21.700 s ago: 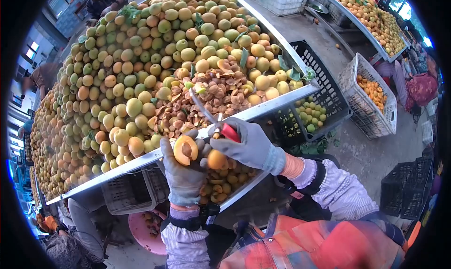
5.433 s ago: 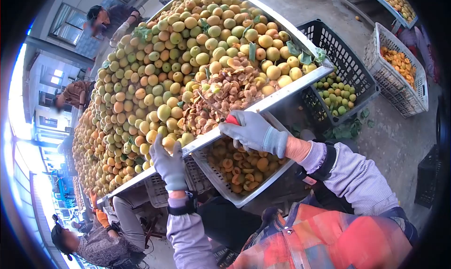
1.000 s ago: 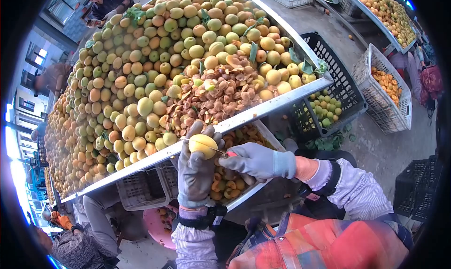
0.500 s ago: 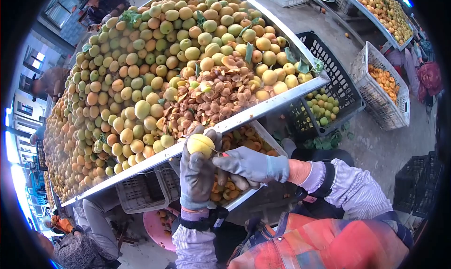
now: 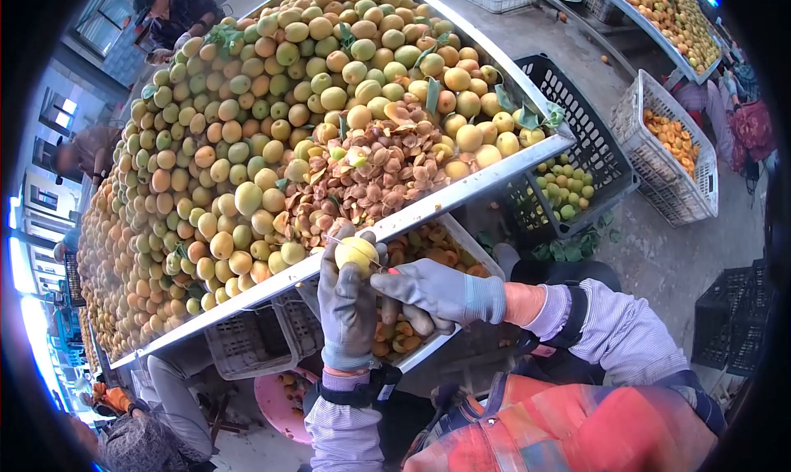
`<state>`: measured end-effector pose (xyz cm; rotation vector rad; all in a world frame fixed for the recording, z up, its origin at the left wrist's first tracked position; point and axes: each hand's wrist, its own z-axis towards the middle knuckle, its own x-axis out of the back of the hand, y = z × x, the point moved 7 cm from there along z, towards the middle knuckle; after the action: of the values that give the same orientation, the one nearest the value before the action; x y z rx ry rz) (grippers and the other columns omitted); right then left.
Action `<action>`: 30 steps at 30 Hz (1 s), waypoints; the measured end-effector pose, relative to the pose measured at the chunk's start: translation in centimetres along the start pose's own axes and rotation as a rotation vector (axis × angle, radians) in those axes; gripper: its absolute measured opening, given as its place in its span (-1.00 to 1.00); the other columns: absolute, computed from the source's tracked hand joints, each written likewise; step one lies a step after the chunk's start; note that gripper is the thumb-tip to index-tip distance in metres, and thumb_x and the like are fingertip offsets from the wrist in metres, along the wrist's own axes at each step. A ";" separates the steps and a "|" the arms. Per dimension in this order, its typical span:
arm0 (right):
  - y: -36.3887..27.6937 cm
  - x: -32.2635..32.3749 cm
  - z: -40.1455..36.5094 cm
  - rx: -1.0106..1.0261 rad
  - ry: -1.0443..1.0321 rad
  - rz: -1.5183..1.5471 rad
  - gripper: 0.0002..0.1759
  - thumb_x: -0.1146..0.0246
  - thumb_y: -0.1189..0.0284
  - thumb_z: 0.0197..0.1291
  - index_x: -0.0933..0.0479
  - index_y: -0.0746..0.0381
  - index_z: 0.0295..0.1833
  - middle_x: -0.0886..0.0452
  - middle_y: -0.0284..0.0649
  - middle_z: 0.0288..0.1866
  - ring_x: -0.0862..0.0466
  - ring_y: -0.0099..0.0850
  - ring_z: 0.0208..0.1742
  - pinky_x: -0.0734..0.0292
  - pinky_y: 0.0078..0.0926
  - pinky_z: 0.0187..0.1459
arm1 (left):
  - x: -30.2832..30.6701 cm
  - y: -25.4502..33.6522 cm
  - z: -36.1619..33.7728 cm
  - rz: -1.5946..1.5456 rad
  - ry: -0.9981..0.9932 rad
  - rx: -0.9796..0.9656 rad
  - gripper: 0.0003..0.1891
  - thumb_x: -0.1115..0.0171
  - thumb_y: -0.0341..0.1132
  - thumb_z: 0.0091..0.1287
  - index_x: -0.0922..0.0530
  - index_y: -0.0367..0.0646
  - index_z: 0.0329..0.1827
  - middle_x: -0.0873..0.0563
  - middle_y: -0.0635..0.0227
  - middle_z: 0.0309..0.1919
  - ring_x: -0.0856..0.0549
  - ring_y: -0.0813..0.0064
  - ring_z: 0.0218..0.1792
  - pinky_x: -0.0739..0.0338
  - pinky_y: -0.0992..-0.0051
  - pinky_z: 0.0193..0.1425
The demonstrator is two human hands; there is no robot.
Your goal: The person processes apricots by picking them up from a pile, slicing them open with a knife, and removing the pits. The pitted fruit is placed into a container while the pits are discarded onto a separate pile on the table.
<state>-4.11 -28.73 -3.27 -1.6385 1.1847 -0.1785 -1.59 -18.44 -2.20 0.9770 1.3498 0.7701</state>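
A yellow apricot (image 5: 356, 254) is held up in the gloved fingers of my left hand (image 5: 346, 307), over the front metal rim of the sloping table. My right hand (image 5: 432, 292), in a grey glove, is closed just to the right of it, with something small and red showing at its fingertips. A thin line runs around the fruit. Behind the rim lies a heap of brown pits and scraps (image 5: 371, 171), surrounded by whole apricots (image 5: 239, 151). Beneath my hands, a crate (image 5: 486, 254) holds split orange fruit.
A black crate (image 5: 606, 155) with green fruit stands right of the table. Farther right is a white crate (image 5: 700, 196) of orange halves. A pink basin (image 5: 284, 406) and a grey crate (image 5: 251, 340) sit below the rim. Several people are around the tables.
The apricot and my left hand have shifted slightly to the right, and the line around the fruit shows more clearly. My right hand stays nearly in place.
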 end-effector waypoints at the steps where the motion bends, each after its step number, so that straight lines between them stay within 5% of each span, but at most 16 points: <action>1: -0.1 0.0 -0.2 -0.011 -0.010 -0.003 -0.35 0.00 -0.16 0.24 -0.48 0.29 -0.37 -0.36 -0.39 -0.80 -0.32 -0.64 -0.87 -0.17 -0.73 -0.85 | 0.0 0.0 0.0 0.000 0.002 0.001 -0.32 -0.14 -0.02 0.33 -0.14 -0.26 0.35 -0.51 0.09 0.09 -0.57 0.40 0.03 -0.47 0.56 0.10; 11: -1.8 0.4 -1.8 -0.016 0.062 -0.094 -0.41 -0.06 -0.11 0.24 -0.51 0.27 -0.30 -0.41 -0.35 -0.76 -0.37 -0.66 -0.82 -0.21 -0.75 -0.78 | 3.5 0.0 0.8 -0.384 0.182 -0.011 -0.45 -0.22 -0.18 0.28 -0.29 -0.18 0.29 -0.55 0.16 0.07 -0.56 0.31 0.05 -0.37 0.25 0.30; 13: -4.9 1.3 -2.8 0.401 0.106 0.051 -0.45 -0.07 -0.06 0.26 -0.49 0.29 -0.30 -0.45 -0.33 -0.68 -0.39 -0.63 -0.80 -0.21 -0.71 -0.83 | 2.5 -0.5 0.5 -0.557 0.104 0.062 -0.44 -0.19 -0.16 0.30 -0.28 -0.13 0.32 -0.55 0.18 0.07 -0.56 0.34 0.05 -0.37 0.27 0.30; 15: -5.9 3.0 -3.4 0.350 0.168 0.112 -0.43 -0.06 -0.07 0.26 -0.48 0.30 -0.27 -0.43 -0.33 -0.69 -0.36 -0.62 -0.81 -0.21 -0.70 -0.80 | 1.5 -0.8 0.1 -0.510 0.082 0.099 -0.41 -0.13 -0.06 0.33 -0.22 -0.02 0.37 -0.56 0.19 0.09 -0.60 0.36 -0.01 -0.39 0.33 0.24; 18: -6.8 4.4 -3.0 0.599 0.315 0.239 -0.40 -0.01 -0.11 0.27 -0.48 0.28 -0.26 -0.42 -0.34 -0.71 -0.34 -0.63 -0.83 -0.21 -0.71 -0.78 | -0.1 -2.4 -0.5 -0.619 -0.059 0.291 -0.40 -0.02 0.06 0.36 -0.24 -0.07 0.35 -0.59 0.23 0.01 -0.59 0.42 -0.09 -0.39 0.38 0.15; 21: -7.0 3.1 -3.4 0.429 0.177 0.038 -0.40 0.00 -0.11 0.27 -0.50 0.28 -0.28 -0.43 -0.33 -0.71 -0.36 -0.62 -0.82 -0.22 -0.72 -0.78 | -0.2 -3.8 -0.9 -0.586 -0.026 0.342 -0.44 -0.04 0.06 0.35 -0.35 -0.18 0.24 -0.60 0.25 -0.11 -0.56 0.47 -0.27 -0.45 0.39 -0.09; 22: -6.0 2.3 -2.7 0.237 0.139 -0.022 -0.39 0.01 -0.12 0.27 -0.51 0.28 -0.33 -0.43 -0.33 -0.72 -0.37 -0.62 -0.82 -0.23 -0.74 -0.77 | -1.1 -2.9 -0.9 -0.498 0.227 0.312 -0.43 0.01 0.10 0.37 -0.38 -0.22 0.18 -0.59 0.27 -0.17 -0.51 0.49 -0.35 -0.42 0.46 -0.21; 23: -5.5 1.5 -2.2 0.166 0.097 -0.101 -0.43 0.07 -0.04 0.34 -0.54 0.25 -0.32 -0.42 -0.38 -0.75 -0.30 -0.66 -0.85 -0.17 -0.75 -0.79 | 0.2 -3.6 -0.7 -0.501 0.232 0.310 -0.43 0.01 0.10 0.37 -0.38 -0.22 0.18 -0.59 0.27 -0.17 -0.51 0.49 -0.35 -0.42 0.46 -0.21; 25: -4.0 0.7 -1.7 0.072 0.017 -0.093 -0.44 0.06 -0.04 0.33 -0.54 0.24 -0.31 -0.41 -0.37 -0.75 -0.29 -0.66 -0.86 -0.16 -0.74 -0.80 | -2.0 -1.8 0.0 -0.757 -0.393 0.228 -0.44 0.06 0.07 0.40 -0.27 -0.18 0.28 -0.53 0.24 0.03 -0.57 0.43 -0.12 -0.34 0.39 0.19; 26: -3.7 0.5 -1.6 0.059 -0.009 -0.093 -0.44 0.06 -0.04 0.33 -0.54 0.23 -0.31 -0.42 -0.36 -0.75 -0.27 -0.66 -0.87 -0.13 -0.73 -0.81 | -0.1 -2.4 -0.6 -0.372 -0.057 0.196 -0.47 0.09 0.01 0.43 -0.25 -0.20 0.29 -0.48 0.21 0.10 -0.58 0.48 -0.10 -0.39 0.40 0.18; 29: -2.9 0.4 -1.2 0.020 -0.029 -0.072 -0.44 0.07 -0.05 0.33 -0.54 0.23 -0.33 -0.41 -0.36 -0.76 -0.27 -0.66 -0.86 -0.13 -0.73 -0.80 | -1.4 -1.1 -1.2 -0.364 -0.123 0.046 -0.49 0.12 -0.04 0.46 -0.22 -0.23 0.30 -0.47 0.20 0.11 -0.58 0.54 -0.08 -0.43 0.45 0.15; 30: -2.8 0.4 -1.2 0.016 -0.026 -0.076 -0.44 0.07 -0.05 0.33 -0.54 0.23 -0.33 -0.41 -0.36 -0.76 -0.27 -0.66 -0.86 -0.13 -0.73 -0.80 | -1.5 -1.0 -1.1 -0.374 -0.133 0.047 -0.47 0.16 0.01 0.46 -0.27 -0.25 0.27 -0.55 0.23 -0.06 -0.60 0.57 -0.25 -0.54 0.56 -0.14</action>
<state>-2.94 -29.93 -0.70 -1.6686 1.0996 -0.2135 -2.95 -20.10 -2.38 0.7660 1.3859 0.3856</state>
